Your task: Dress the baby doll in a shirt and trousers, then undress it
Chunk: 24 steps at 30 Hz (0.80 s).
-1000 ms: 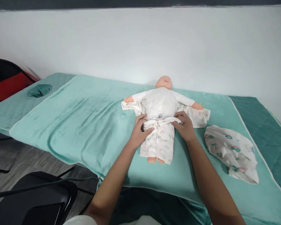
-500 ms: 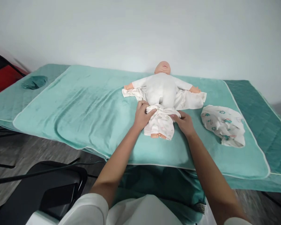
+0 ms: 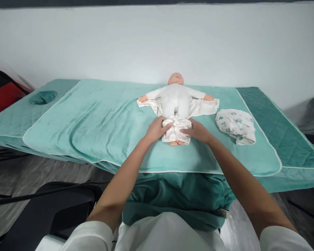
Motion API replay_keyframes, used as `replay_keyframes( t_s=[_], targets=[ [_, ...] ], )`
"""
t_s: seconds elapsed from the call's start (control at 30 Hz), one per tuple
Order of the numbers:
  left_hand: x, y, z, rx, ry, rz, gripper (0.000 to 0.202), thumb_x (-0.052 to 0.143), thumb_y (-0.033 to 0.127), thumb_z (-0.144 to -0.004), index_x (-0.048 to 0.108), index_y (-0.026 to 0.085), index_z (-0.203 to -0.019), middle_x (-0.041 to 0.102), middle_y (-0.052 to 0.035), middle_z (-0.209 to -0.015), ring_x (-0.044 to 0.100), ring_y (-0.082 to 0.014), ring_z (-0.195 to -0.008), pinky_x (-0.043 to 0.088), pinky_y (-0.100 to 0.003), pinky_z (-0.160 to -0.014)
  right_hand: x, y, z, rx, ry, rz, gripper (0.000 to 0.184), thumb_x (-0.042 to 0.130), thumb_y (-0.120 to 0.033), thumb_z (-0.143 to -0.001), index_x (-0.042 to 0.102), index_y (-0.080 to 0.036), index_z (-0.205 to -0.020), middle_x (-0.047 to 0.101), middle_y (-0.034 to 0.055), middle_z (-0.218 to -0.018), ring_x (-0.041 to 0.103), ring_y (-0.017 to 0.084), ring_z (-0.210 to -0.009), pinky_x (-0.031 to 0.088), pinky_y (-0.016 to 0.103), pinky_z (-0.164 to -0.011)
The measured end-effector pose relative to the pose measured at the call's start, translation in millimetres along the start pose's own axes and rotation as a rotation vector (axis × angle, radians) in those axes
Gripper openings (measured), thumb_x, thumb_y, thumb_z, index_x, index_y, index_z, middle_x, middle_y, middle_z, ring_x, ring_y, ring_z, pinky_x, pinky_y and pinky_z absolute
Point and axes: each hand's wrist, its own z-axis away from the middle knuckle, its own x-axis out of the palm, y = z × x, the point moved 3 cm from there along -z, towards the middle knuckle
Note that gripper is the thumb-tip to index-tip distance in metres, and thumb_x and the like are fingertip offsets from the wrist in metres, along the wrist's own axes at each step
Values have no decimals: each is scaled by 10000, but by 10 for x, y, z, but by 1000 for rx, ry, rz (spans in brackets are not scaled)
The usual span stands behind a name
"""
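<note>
A baby doll (image 3: 176, 96) with a white cloth body lies on its back, head toward the wall and arms spread. Bunched around its lower legs are small white printed pants (image 3: 176, 134), its feet showing at the hems. My left hand (image 3: 157, 129) grips the left side of the pants, thumb over the cloth. On the other side my right hand (image 3: 197, 130) holds the pants' edge, thumb and fingers closed on the fabric. Beneath the doll a white printed baby top (image 3: 204, 106) lies spread out, its sleeves sticking out below the doll's arms.
A crumpled white cloth with green prints (image 3: 236, 125) sits to the right. All lie on a green velvet sheet (image 3: 107, 115) over a massage bed with a face hole (image 3: 43, 97) at the left. A black chair (image 3: 49, 212) stands lower left; a white wall (image 3: 94, 45) rises behind.
My view has tilted up and back a little. Both hands stay on the pants, and my right hand's fingers have shifted over the cloth. The doll's legs remain inside the pants.
</note>
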Motion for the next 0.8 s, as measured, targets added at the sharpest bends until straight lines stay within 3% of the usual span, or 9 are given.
replay_keyframes(
  t_s=[0.07,0.17,0.23,0.3,0.43,0.53,0.63,0.7,0.8],
  targets=[
    [-59,23,69,25,-102,7,449,711,561,-807,601,226,-1086,646,-61,-1056,585,-263,-1021,479,-373,-852,-18,-5,55,-68,-72,13,538,760,-562,-742,591,-196,-1099,656,81,-1089,608,289,-999,484,403,-869],
    [-74,73,232,147,-228,7,844,856,589,-616,536,239,-1314,595,-122,-1266,534,-341,-1215,483,-453,-983,39,17,186,-197,-155,61,886,871,-571,-593,512,-203,-1314,575,134,-1326,552,348,-1189,467,446,-978],
    [-28,108,344,219,-237,-55,1116,926,562,-498,436,240,-1448,512,-168,-1386,476,-393,-1303,446,-510,-1052,123,33,258,-226,-101,189,1030,900,-576,-527,468,-156,-1362,536,176,-1365,504,388,-1261,432,470,-1035],
    [36,141,422,237,-214,-181,1245,937,555,-481,342,222,-1522,469,-202,-1413,453,-425,-1324,421,-550,-1065,209,21,304,-209,5,313,1014,904,-557,-523,476,-103,-1322,541,213,-1322,491,415,-1271,400,487,-1065],
    [55,264,481,215,-198,-407,1162,836,612,-640,263,180,-1554,513,-207,-1379,498,-408,-1283,448,-515,-1018,276,-101,378,-138,86,396,741,838,-518,-653,510,-145,-1202,604,190,-1216,572,377,-1166,441,459,-998],
    [-28,401,533,171,-202,-470,934,712,602,-782,308,195,-1519,586,-174,-1349,562,-374,-1235,460,-462,-996,224,-239,478,-56,49,422,536,687,-580,-794,520,-195,-1127,674,126,-1070,654,317,-976,494,382,-813],
    [-60,514,651,66,-216,-499,680,610,485,-883,366,227,-1463,678,-141,-1249,646,-341,-1143,471,-434,-964,154,-385,595,59,16,452,457,609,-589,-844,550,-202,-1080,706,115,-1014,664,316,-916,482,366,-758],
    [-50,559,748,-40,-213,-481,583,553,387,-913,373,231,-1446,718,-134,-1182,688,-329,-1074,496,-416,-906,122,-497,661,69,-42,366,420,642,-541,-824,597,-198,-1063,719,102,-1036,659,316,-954,487,363,-784],
    [-73,591,864,-178,-242,-377,530,513,344,-921,399,226,-1425,739,-132,-1149,714,-318,-1024,526,-389,-829,79,-684,758,-12,-276,67,405,712,-475,-765,668,-198,-1058,736,42,-1017,659,281,-972,510,337,-804]
  ],
)
